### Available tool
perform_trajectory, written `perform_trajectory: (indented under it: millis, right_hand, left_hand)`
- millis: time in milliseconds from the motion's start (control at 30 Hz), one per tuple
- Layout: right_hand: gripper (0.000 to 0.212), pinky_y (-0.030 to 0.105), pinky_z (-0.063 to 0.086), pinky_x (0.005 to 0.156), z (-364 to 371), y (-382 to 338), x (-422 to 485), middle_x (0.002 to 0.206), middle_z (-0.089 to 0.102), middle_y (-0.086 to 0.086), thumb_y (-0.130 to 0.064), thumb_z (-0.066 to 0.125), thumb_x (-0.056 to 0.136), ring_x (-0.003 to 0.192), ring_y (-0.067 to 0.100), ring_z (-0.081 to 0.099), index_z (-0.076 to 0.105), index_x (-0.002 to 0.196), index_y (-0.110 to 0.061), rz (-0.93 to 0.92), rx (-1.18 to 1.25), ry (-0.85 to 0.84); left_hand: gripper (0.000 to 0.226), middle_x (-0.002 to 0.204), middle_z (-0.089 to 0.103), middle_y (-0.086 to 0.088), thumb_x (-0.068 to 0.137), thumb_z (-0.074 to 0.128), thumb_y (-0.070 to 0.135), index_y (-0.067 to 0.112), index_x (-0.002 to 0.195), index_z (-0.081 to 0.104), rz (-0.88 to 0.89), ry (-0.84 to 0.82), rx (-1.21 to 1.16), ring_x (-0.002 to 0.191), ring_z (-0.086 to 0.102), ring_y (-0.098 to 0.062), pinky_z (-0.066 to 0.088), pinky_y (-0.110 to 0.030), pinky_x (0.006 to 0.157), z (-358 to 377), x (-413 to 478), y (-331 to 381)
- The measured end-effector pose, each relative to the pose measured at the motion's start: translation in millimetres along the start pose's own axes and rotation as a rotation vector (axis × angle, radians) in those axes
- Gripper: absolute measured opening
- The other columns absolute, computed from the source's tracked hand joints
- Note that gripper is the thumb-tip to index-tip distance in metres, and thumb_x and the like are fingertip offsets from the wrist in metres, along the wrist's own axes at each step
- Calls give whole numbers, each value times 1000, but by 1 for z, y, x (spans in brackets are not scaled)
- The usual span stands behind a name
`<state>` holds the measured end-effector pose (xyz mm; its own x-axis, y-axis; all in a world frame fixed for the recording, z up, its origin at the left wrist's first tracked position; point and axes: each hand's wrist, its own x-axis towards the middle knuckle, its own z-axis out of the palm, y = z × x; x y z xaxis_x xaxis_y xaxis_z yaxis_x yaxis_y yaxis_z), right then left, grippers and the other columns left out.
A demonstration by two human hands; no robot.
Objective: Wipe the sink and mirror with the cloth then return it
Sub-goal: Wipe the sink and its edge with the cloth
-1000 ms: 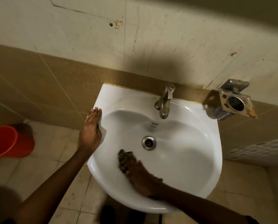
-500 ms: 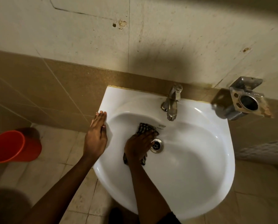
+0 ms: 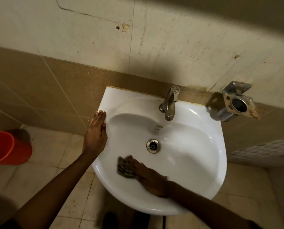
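A white wall-hung sink [image 3: 195, 156] fills the middle of the view, with a metal tap [image 3: 170, 104] at its back and a drain [image 3: 153, 145] in the bowl. My right hand [image 3: 147, 174] lies in the near left part of the bowl and presses a dark checked cloth [image 3: 123, 167] flat against the porcelain; the hand is motion-blurred. My left hand [image 3: 95, 134] rests with straight fingers on the sink's left rim. No mirror is in view.
An orange bucket [image 3: 7, 147] stands on the tiled floor at the left. A rusty metal holder [image 3: 237, 103] juts from the wall right of the tap. Brown and cream tiles cover the wall behind.
My right hand has swept the cloth from beside the drain, under the tap, back down to the near left of the bowl. My left hand stays on the rim.
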<state>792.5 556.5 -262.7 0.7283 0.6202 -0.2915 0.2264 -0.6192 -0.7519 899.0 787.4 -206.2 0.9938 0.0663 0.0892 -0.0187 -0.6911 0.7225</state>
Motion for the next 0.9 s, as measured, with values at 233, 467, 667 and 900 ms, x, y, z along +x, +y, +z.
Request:
perform_trajectory:
  millis: [233, 467, 667, 900]
  right_hand:
    - [43, 23, -8, 118, -169, 91, -73, 154, 19, -1, -23, 27, 102, 146, 20, 6, 19, 144, -24, 138, -699, -255]
    - [49, 33, 8, 117, -167, 90, 40, 124, 65, 9, -10, 16, 101, 121, 21, 55, 61, 121, -5, -392, -1444, -416]
    - [54, 37, 40, 103, -128, 86, 60, 128, 62, 12, -13, 61, 72, 119, 26, 58, 57, 126, -6, -297, -1223, -260]
    - [82, 60, 47, 92, -110, 118, -33, 132, 57, 17, 7, 70, 60, 123, 30, 52, 41, 135, -12, 161, -752, 78]
  left_hand:
    - [45, 150, 35, -10, 96, 37, 6, 9, 141, 36, -29, 4, 6, 142, 27, -25, 26, -42, 114, 1, 0, -1]
    - [47, 150, 36, -8, 94, 36, 3, 10, 140, 38, -7, 19, 17, 142, 26, -22, 28, -42, 115, 2, 1, -4]
    - [45, 149, 37, -9, 95, 36, 3, 8, 139, 40, 33, 36, 54, 141, 27, -22, 27, -36, 112, 2, 1, -4]
    - [44, 150, 36, -9, 95, 36, 4, 8, 139, 40, 27, 25, 47, 142, 26, -22, 28, -40, 113, 2, 0, -3]
